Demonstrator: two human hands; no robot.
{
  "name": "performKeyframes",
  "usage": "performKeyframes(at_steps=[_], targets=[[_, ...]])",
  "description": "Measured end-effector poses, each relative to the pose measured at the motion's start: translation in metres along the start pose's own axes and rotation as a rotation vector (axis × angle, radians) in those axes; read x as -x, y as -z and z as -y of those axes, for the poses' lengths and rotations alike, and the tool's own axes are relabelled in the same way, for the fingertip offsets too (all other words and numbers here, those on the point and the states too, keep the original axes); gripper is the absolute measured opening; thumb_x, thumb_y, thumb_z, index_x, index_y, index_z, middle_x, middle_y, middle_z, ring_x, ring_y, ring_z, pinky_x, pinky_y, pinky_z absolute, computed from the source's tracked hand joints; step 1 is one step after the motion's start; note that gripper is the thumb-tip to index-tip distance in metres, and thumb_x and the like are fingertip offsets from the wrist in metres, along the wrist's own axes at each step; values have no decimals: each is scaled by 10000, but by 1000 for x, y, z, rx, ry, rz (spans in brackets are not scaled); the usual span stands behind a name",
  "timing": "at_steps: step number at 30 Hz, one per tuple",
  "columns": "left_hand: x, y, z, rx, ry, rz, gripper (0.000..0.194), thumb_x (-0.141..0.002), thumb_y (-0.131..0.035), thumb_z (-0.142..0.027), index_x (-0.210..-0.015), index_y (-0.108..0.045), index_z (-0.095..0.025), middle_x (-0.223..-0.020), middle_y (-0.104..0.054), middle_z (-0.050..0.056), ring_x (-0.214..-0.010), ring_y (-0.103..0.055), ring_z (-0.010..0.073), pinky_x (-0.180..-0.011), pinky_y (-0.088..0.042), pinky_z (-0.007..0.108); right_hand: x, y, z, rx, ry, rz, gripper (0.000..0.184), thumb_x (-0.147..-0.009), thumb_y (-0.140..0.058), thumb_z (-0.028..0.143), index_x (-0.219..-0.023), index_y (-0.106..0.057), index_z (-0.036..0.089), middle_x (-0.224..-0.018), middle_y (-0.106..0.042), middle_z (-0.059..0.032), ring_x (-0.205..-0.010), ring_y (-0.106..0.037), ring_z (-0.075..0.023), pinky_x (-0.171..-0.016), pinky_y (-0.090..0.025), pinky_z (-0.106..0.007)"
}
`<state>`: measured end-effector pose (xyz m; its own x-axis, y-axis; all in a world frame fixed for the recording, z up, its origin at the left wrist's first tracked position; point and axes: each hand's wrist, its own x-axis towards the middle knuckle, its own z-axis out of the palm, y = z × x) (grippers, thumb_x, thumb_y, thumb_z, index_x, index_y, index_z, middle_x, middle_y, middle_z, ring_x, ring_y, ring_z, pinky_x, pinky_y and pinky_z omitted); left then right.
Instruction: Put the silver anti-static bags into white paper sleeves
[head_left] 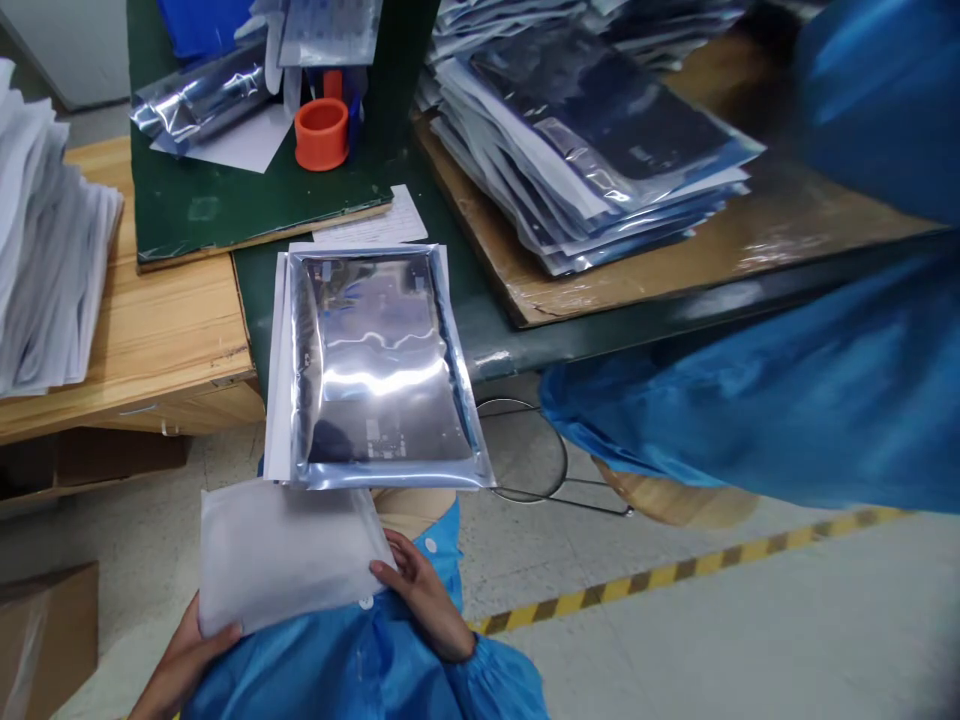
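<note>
A flat white foam-like pouch (292, 550) is held low over my lap, in front of my blue smock. My left hand (196, 640) grips its lower left corner, the thumb lying on top. At its right edge my right hand (424, 590) pinches it between thumb and fingers. Just beyond the pouch, a shiny silver antistatic bag (382, 370) with a dark flat panel showing through rests on white sheets. This pile juts over the front edge of the green table (480, 350). What the pouch contains, if anything, I cannot tell.
More bagged panels (592, 150) are stacked on cardboard (525, 295) at the right. An orange tape ring (322, 135) stands on a green board (247, 215). White sheets (45, 250) are piled left. Another person's blue clothing (787, 390) reaches in from the right, by a round stool (667, 495).
</note>
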<state>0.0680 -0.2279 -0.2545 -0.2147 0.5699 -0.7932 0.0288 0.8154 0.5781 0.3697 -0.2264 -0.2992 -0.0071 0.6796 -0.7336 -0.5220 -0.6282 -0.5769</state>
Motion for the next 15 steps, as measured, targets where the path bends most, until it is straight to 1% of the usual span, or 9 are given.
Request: performKeyframes(at_steps=[2, 4, 6, 8, 10, 12, 13, 15], targets=[[0, 1, -10, -39, 36, 46, 733, -435, -885, -443, -1038, -609, -130, -874, -705, 91, -785, -652, 275, -707, -525, 346, -5, -4, 6, -21, -12, 81, 662, -540, -881, 368, -1105, -571, 217, -830, -770, -11, -781, -698, -219, -740, -508, -330], [-1, 5, -21, -35, 88, 79, 652, -452, -877, -450, -969, -634, -136, -828, -702, 77, -737, -640, 254, -638, -513, 325, -8, -7, 11, -35, -20, 144, 706, -541, -882, 365, -1130, -520, 219, -779, -763, 1, -718, -698, -205, -708, -511, -327], [-2, 10, -32, 42, 134, 53, 582, -429, -871, -492, -865, -662, -167, -803, -707, 56, -760, -649, 259, -655, -517, 328, -7, -10, 15, -48, -19, 191, 726, -530, -888, 359, -1123, -495, 219, -757, -756, 8, -700, -700, -196, -701, -515, -320], [-4, 16, -43, 143, 202, 11, 536, -382, -862, -547, -733, -667, -192, -716, -704, 32, -752, -662, 280, -677, -526, 350, -3, -13, 18, -41, -25, 256, 766, -515, -896, 348, -1137, -466, 225, -754, -746, 18, -693, -703, -189, -676, -527, -306], [-4, 21, -50, 217, 271, -25, 504, -319, -871, -542, -621, -645, -206, -593, -675, 9, -699, -670, 299, -664, -536, 372, 3, -17, 19, 17, -50, 341, 792, -552, -875, 374, -1185, -421, 228, -706, -723, 36, -576, -683, -168, -547, -525, -275], [-1, 26, -53, 232, 306, -63, 484, -289, -888, -489, -603, -638, -218, -560, -667, -13, -659, -673, 294, -647, -546, 371, 8, -24, 21, 101, -73, 391, 808, -602, -834, 439, -1234, -382, 216, -620, -682, 65, -420, -612, -132, -401, -463, -230], [3, 30, -53, 214, 309, -79, 484, -286, -894, -466, -624, -644, -225, -578, -678, -20, -647, -674, 284, -638, -549, 363, 10, -28, 21, 141, -78, 392, 823, -611, -815, 477, -1251, -376, 202, -572, -657, 79, -368, -571, -116, -359, -426, -212], [18, 40, -52, 160, 290, -102, 511, -296, -899, -454, -692, -660, -236, -650, -710, -17, -665, -682, 270, -635, -556, 346, 15, -39, 19, 208, -79, 364, 831, -593, -794, 546, -1235, -424, 170, -494, -605, 101, -331, -515, -91, -340, -386, -189]])
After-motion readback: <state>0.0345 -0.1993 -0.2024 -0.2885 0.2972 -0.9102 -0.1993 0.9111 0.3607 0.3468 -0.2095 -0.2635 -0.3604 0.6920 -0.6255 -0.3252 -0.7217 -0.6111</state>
